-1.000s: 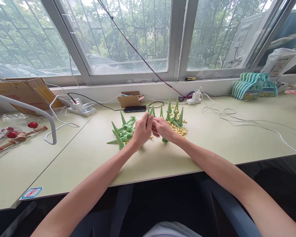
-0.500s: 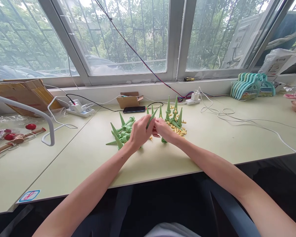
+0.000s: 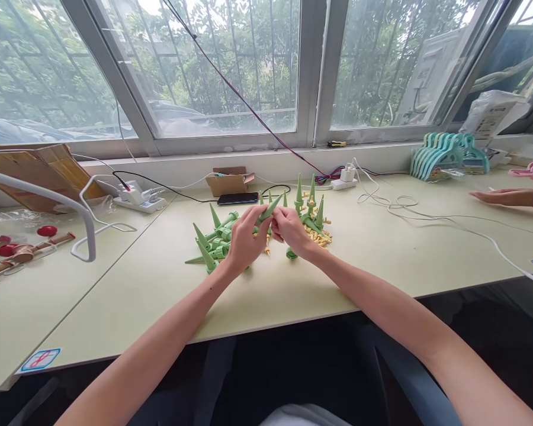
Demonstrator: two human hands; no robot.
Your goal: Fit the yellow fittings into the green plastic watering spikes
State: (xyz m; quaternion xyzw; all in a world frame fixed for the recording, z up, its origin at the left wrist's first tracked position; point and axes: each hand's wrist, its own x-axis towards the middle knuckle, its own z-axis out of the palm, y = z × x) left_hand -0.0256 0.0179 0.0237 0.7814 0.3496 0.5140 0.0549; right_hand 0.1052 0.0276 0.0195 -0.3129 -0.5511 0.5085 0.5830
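Green cone (image 3: 270, 208) is just R of & nearer than the phone (image 3: 237, 199), tilted, tip up. L hand (image 3: 245, 239) is closed round it, prob. to steady it; R hand (image 3: 292, 228) is pinched narrow at its base end, prob. for fine finger work, but can't tell if it holds a small pc. Loose green pcs (image 3: 224, 235) lie nearer than phone, a bit L; yellow pcs (image 3: 322, 238) R & nearer, w/ upright cones (image 3: 299, 198) close by, poss. knock risk. Box (image 3: 228, 182) just behind phone; white cable (image 3: 395, 207) and co-worker's hand (image 3: 510, 197) well R.
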